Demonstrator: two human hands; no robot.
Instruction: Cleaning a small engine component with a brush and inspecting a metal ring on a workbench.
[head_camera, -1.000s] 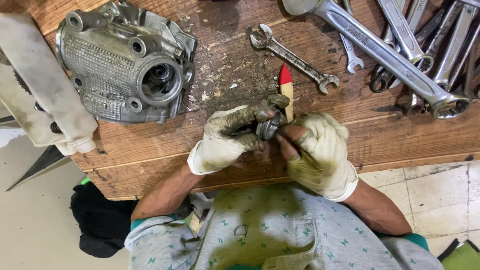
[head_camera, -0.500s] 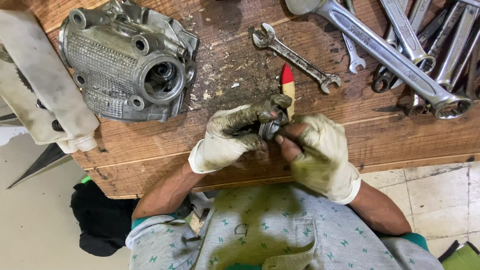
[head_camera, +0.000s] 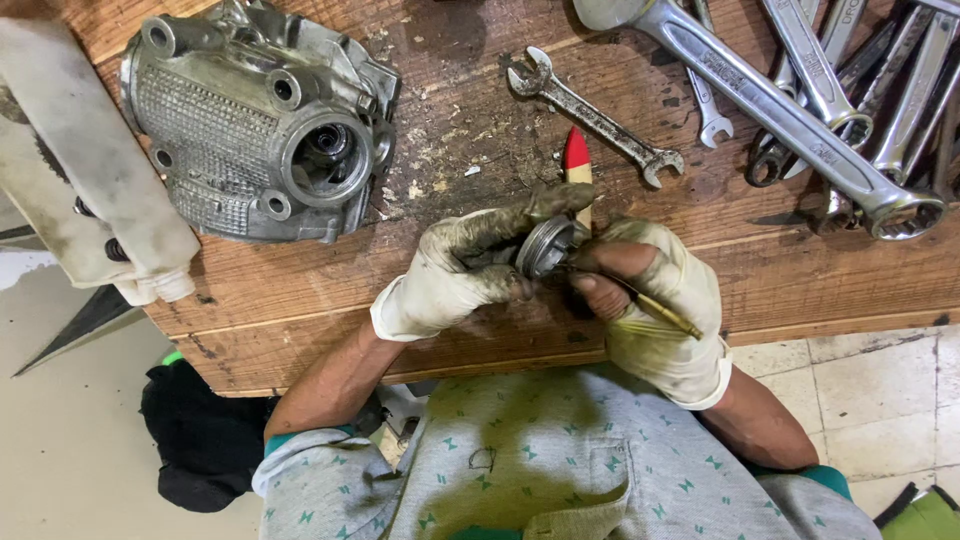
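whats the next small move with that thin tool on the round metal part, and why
Probably a slight turn of the round metal part in the left hand, to bring a fresh stretch of rim to the tip. The right hand holds the thin brass-coloured tool against the part's edge, above the grimy wooden bench. The part looks dirty all round, and the tip only meets one spot.

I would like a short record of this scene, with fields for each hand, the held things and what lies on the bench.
left hand: gloved left hand grips a small round metal part
right hand: gloved right hand holds a thin brass-coloured tool against that part
surface: worn wooden bench
left on bench: grey cast engine housing
behind hands: open-ended spanner, red-tipped stick
right on bench: pile of large wrenches
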